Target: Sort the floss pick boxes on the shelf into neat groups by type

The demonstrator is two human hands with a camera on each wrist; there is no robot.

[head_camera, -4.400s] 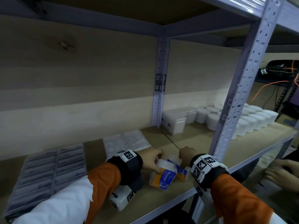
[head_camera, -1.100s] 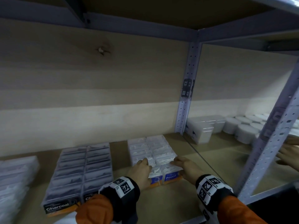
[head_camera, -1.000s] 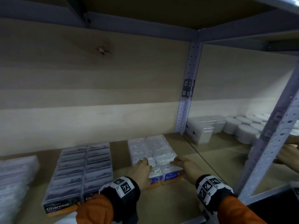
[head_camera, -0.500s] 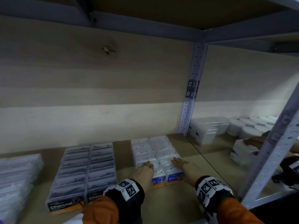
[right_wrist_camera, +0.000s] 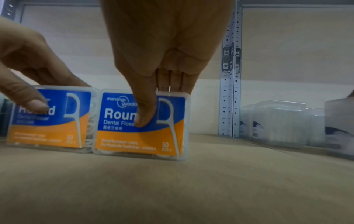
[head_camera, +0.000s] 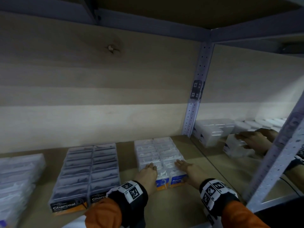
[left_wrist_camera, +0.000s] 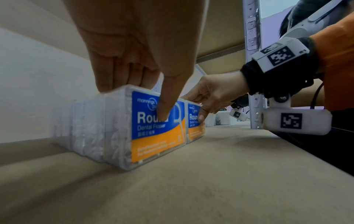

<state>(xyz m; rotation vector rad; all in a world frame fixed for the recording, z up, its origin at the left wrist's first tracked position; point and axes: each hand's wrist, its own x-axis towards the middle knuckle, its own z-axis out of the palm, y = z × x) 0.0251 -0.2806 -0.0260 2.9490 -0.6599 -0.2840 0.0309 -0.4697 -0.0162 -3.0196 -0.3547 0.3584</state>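
Two rows of clear Round floss boxes stand mid-shelf. My left hand lies on the front box of the left row, fingers flat on its top and thumb pressing its blue and orange label. My right hand rests the same way on the front box of the right row, thumb on the label. The two front boxes stand upright and side by side. Left of them stands a block of dark Charcoal boxes, and further left a group of clear boxes.
A metal upright divides the shelf from the right bay, where clear boxes stand. There another person's hands hold a clear box. A front post rises at right. Bare shelf board lies before the rows.
Earlier my hands held two Round boxes at the shelf's front edge; now those boxes stand at the front of the Round rows. Another person's hands brought a box into the right bay.
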